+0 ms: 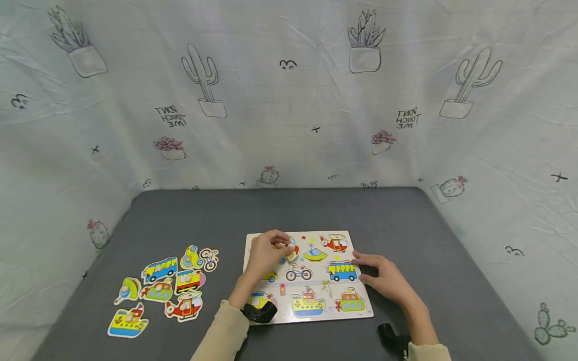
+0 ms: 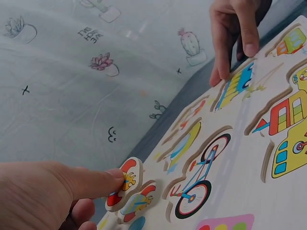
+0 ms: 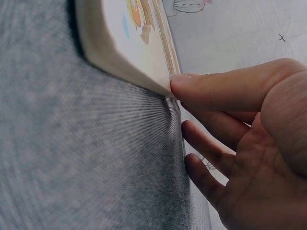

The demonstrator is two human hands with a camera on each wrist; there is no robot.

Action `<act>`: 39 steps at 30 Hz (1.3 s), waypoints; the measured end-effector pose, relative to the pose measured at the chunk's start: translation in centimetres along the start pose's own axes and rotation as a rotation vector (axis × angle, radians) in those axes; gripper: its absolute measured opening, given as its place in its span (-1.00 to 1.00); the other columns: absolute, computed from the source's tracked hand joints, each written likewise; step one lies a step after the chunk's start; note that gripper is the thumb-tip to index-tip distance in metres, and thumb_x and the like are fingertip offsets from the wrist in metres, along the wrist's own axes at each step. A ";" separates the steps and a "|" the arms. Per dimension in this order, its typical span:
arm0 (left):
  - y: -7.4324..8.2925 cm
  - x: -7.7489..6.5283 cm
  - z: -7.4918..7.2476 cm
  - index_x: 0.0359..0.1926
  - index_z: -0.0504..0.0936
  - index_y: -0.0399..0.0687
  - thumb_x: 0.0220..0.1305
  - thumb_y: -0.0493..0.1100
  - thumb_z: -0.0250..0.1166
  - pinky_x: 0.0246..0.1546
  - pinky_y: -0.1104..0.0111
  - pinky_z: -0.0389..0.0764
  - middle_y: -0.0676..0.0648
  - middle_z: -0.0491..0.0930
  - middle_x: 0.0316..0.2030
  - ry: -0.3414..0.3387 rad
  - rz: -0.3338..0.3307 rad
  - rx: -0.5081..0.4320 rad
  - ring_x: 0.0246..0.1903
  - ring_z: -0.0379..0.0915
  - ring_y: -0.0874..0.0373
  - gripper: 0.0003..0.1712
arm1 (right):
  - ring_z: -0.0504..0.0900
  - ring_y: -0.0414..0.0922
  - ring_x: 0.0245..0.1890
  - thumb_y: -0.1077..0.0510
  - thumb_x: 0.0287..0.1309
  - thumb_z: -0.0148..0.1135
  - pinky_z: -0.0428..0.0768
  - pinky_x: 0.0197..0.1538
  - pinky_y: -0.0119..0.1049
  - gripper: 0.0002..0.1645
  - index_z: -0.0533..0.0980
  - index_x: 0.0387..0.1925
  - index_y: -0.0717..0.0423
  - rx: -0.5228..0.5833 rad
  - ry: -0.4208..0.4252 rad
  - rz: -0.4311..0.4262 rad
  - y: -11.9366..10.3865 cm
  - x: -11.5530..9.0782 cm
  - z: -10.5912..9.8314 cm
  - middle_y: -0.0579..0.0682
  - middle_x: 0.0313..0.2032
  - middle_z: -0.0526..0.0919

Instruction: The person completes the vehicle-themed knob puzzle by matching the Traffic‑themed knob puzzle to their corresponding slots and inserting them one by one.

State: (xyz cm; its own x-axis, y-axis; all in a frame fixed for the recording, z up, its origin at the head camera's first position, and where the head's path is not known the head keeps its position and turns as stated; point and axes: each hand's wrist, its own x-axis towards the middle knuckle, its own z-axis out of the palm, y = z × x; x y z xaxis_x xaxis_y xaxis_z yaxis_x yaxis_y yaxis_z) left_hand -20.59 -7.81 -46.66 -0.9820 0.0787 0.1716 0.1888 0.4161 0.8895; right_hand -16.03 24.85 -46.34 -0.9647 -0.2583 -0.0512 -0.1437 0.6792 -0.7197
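Note:
A wooden puzzle board (image 1: 331,313) with vehicle pictures in shallow recesses lies on the grey table. Over its upper left part, my left hand (image 1: 266,250) pinches a rounded red, yellow and blue puzzle piece (image 2: 128,184) between thumb and fingers. The piece is tilted, close above a recess with a matching picture; the fingers hide part of it. At the board's right side my right hand (image 1: 384,278) touches the edge beside the bus picture (image 1: 341,271). Its thumb (image 3: 192,88) presses the board's edge, the other fingers loosely extended.
Left of the board, several loose knobbed pieces lie in a group, among them a bus (image 1: 160,269), a helicopter (image 1: 185,307), a ship (image 1: 128,322) and a bicycle (image 1: 209,260). A patterned cloth (image 1: 289,110) hangs behind and beside the table (image 1: 217,210).

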 end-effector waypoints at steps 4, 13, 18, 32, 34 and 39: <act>-0.2 0.1 0.2 -0.24 0.71 -0.05 0.05 -0.24 0.55 -0.32 0.33 0.53 0.11 0.68 -0.38 0.010 0.018 -0.002 -0.39 0.52 0.21 -0.77 | 0.24 0.19 0.35 0.33 0.10 0.40 0.21 0.24 0.27 -0.48 0.60 0.14 0.10 0.011 0.001 -0.001 0.0 0.0 0.1 -0.05 0.30 0.44; -1.3 0.6 0.6 -0.25 0.71 -0.08 0.04 -0.26 0.55 -0.34 0.38 0.54 0.10 0.68 -0.39 0.016 0.026 -0.004 -0.41 0.53 0.24 -0.77 | 0.24 0.19 0.35 0.33 0.10 0.39 0.21 0.24 0.27 -0.48 0.60 0.15 0.11 0.007 0.003 0.009 -0.2 -0.1 0.2 -0.04 0.30 0.44; -1.8 0.7 0.8 -0.26 0.70 -0.04 0.04 -0.23 0.55 -0.38 0.38 0.51 0.14 0.67 -0.41 0.026 0.002 0.012 -0.43 0.51 0.23 -0.77 | 0.24 0.19 0.35 0.34 0.10 0.38 0.21 0.24 0.27 -0.48 0.60 0.15 0.12 0.002 0.007 0.013 -0.4 -0.2 0.2 -0.04 0.30 0.44; -2.1 0.6 1.3 -0.27 0.71 0.02 0.02 -0.18 0.57 -0.40 0.37 0.50 0.17 0.67 -0.43 0.047 -0.043 0.053 -0.44 0.50 0.27 -0.76 | 0.26 0.19 0.34 0.35 0.09 0.38 0.21 0.24 0.28 -0.48 0.60 0.14 0.12 -0.019 0.006 0.012 -0.6 -0.2 0.2 -0.02 0.29 0.45; -2.0 0.6 1.3 -0.28 0.71 0.02 0.01 -0.18 0.58 -0.39 0.36 0.50 0.17 0.67 -0.44 0.052 -0.054 0.053 -0.45 0.51 0.26 -0.76 | 0.25 0.19 0.34 0.34 0.10 0.38 0.20 0.24 0.28 -0.48 0.60 0.14 0.12 -0.015 0.004 0.014 -0.6 -0.2 0.1 -0.03 0.30 0.45; -1.8 0.7 1.3 -0.27 0.70 0.02 0.01 -0.18 0.58 -0.38 0.33 0.49 0.18 0.68 -0.44 0.055 -0.074 0.056 -0.44 0.50 0.25 -0.75 | 0.25 0.20 0.35 0.34 0.10 0.38 0.20 0.24 0.28 -0.49 0.60 0.14 0.12 -0.008 0.002 0.026 -0.7 -0.2 0.0 -0.03 0.29 0.45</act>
State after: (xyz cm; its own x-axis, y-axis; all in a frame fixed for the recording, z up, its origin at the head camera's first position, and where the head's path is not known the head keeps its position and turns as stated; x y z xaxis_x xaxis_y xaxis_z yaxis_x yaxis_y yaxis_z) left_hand -21.64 -7.30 -48.74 -0.9915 -0.0036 0.1304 0.1135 0.4688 0.8760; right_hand -15.75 24.44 -45.79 -0.9687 -0.2387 -0.0682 -0.1201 0.6910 -0.7128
